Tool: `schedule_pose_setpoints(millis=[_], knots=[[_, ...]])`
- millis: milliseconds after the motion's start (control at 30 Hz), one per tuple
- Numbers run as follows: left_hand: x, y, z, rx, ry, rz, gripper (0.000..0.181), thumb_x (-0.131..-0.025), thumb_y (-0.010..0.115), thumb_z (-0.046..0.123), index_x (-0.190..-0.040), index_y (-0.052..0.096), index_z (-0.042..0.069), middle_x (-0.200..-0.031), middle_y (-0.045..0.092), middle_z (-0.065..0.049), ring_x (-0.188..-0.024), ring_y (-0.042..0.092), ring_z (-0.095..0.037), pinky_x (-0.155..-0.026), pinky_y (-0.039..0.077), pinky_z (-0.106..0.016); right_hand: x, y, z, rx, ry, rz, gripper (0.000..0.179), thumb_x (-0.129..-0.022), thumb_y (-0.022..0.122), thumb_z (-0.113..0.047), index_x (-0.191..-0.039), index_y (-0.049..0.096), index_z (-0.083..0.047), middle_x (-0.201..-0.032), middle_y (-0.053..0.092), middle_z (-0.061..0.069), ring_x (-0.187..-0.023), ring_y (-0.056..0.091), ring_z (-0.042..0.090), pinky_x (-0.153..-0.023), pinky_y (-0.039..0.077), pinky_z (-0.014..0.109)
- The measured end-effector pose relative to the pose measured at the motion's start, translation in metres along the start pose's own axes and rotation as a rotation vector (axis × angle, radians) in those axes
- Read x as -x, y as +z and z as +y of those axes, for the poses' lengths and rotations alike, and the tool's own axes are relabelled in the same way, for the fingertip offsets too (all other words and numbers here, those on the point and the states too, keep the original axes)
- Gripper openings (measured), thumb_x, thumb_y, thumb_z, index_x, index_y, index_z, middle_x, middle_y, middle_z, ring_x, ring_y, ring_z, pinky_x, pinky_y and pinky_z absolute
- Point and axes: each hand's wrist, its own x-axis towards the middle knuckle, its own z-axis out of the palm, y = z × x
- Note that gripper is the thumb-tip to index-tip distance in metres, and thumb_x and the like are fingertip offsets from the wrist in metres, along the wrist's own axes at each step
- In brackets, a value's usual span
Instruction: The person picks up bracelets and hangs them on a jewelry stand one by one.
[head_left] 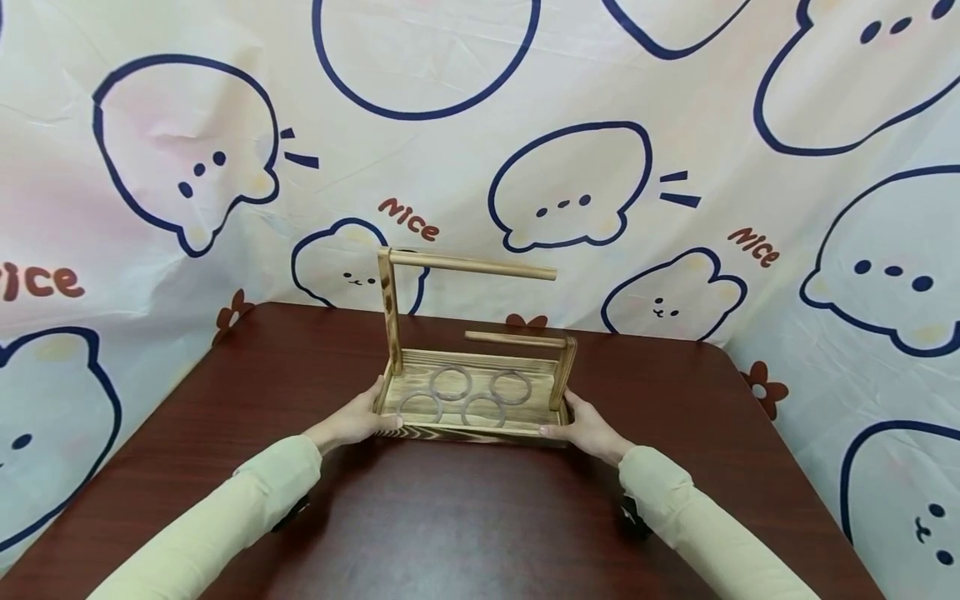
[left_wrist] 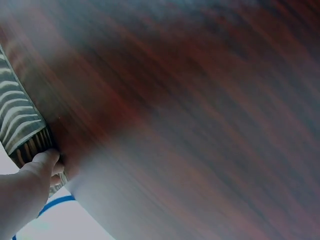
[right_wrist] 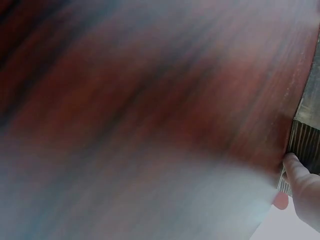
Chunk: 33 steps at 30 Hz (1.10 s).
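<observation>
A light wooden stand, with a shallow tray base and dark wavy grain, rests on the table. One tall post rises at its left end and a shorter post at its right, each carrying a horizontal rod. Several grey rings show in the tray. My left hand grips the tray's left end, thumb over the front rim. At the right end my right hand holds it likewise. The wrist views show the stand's corners beside each hand; fingers behind the ends are partly hidden.
The dark red-brown wooden table runs back to a pale cloth backdrop printed with cartoon faces. The cloth hangs close along the table's back and side edges.
</observation>
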Motion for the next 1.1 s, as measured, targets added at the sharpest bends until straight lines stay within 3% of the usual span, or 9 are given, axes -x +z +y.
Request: schedule_pose_setpoints(millis=[433, 667, 1100], knots=[[0.0, 0.017, 0.008, 0.019, -0.002, 0.003, 0.093, -0.087, 0.061, 0.011, -0.142, -0.011, -0.008, -0.15, -0.006, -0.027, -0.138, 0.001, -0.038, -0.11, 0.01, -0.053, 0.015, -0.013, 0.008, 0.055, -0.018, -0.004, 0.097, -0.079, 0.072, -0.026, -0.146, 0.007, 0.001, -0.152, 0.012, 0.019, -0.139, 0.009, 0.033, -0.109, 0.018, 0.053], [0.001, 0.028, 0.014, -0.032, -0.032, 0.003, 0.094, -0.087, 0.062, 0.018, -0.144, -0.01, -0.003, -0.151, -0.002, -0.025, -0.139, 0.001, -0.037, -0.11, 0.012, -0.053, 0.024, -0.02, 0.012, 0.08, 0.003, 0.007, 0.101, -0.077, 0.073, -0.031, -0.145, 0.008, 0.004, -0.151, 0.011, 0.022, -0.139, 0.009, 0.036, -0.108, 0.017, 0.055], [0.003, 0.045, 0.022, -0.049, 0.006, 0.029, 0.091, -0.087, 0.062, 0.015, -0.143, -0.005, -0.008, -0.15, 0.0, -0.026, -0.139, 0.004, -0.035, -0.111, 0.013, -0.051, 0.041, -0.031, 0.02, 0.093, 0.007, -0.002, 0.099, -0.08, 0.071, -0.031, -0.145, 0.006, 0.006, -0.15, 0.01, 0.026, -0.137, 0.009, 0.04, -0.107, 0.019, 0.056]])
